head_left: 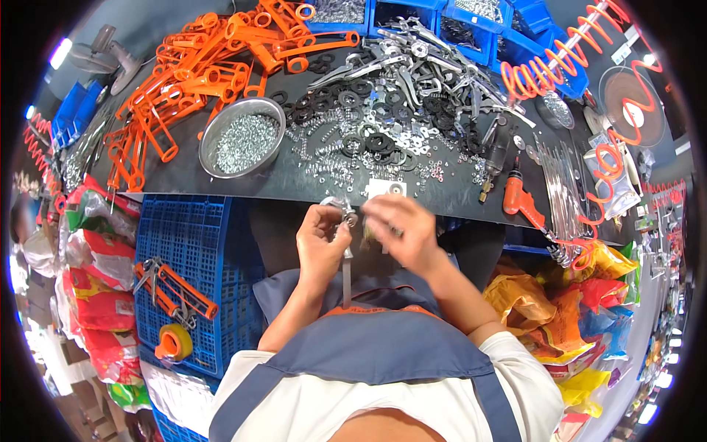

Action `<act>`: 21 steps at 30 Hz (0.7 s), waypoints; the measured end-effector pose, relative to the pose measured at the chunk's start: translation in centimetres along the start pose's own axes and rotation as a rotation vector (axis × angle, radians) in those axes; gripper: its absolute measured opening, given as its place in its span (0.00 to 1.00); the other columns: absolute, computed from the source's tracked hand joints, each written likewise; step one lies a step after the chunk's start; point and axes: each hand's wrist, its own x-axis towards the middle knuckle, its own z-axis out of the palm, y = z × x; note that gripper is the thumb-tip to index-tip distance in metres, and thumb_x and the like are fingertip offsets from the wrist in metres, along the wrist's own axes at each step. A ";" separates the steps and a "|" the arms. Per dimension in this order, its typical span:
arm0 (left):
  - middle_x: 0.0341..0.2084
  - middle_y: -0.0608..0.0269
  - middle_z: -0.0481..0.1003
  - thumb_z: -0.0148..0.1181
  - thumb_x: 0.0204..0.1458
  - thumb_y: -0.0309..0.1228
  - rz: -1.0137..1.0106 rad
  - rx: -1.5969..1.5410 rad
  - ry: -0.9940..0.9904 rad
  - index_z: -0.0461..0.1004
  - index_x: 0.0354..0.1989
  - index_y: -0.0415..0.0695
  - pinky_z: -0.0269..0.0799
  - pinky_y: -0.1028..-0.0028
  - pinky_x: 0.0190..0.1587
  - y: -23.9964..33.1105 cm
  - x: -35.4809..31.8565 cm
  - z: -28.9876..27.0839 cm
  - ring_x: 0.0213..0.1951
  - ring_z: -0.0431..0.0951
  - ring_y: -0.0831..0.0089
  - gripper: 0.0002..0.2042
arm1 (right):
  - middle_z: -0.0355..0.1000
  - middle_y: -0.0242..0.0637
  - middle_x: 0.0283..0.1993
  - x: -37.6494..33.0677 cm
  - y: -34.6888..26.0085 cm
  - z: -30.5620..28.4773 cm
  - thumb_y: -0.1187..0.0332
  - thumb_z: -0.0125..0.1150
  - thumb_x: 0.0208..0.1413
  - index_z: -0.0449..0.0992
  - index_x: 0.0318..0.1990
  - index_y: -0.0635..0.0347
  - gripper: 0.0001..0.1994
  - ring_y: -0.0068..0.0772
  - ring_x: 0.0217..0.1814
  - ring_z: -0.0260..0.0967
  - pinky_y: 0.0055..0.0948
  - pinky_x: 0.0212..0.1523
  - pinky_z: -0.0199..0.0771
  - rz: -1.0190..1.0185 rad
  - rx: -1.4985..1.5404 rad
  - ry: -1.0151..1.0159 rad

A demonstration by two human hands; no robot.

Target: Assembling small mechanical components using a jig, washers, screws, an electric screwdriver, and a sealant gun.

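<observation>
My left hand point(319, 241) pinches a grey metal part with a round end, just off the table's front edge. From that part a long flat metal strip point(347, 280) hangs down toward my apron. Close to its right side is my right hand point(412, 234), its fingers curled and smeared by motion, so whether they hold anything cannot be made out. Behind both hands, a small white block point(386, 188) with a round hole sits at the table's edge. Springs, washers and small plates point(390, 136) lie scattered beyond it, with black rings point(379, 143) among them.
A steel bowl point(208, 158) of small metal pieces stands left, by piled orange frames point(213, 66). Grey levers point(416, 62) lie heaped behind. An orange-handled power tool point(519, 197) and a coiled orange hose point(526, 77) are right. A blue crate point(177, 243) sits lower left.
</observation>
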 end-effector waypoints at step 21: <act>0.32 0.49 0.74 0.50 0.52 0.18 -0.123 -0.372 0.017 0.64 0.35 0.35 0.74 0.72 0.37 -0.4 0.0 -0.9 0.32 0.76 0.68 0.04 | 0.70 0.42 0.25 5.8 9.4 -4.7 0.73 0.52 0.56 0.69 0.32 0.66 0.05 0.31 0.24 0.73 0.28 0.22 0.72 0.634 -0.114 0.116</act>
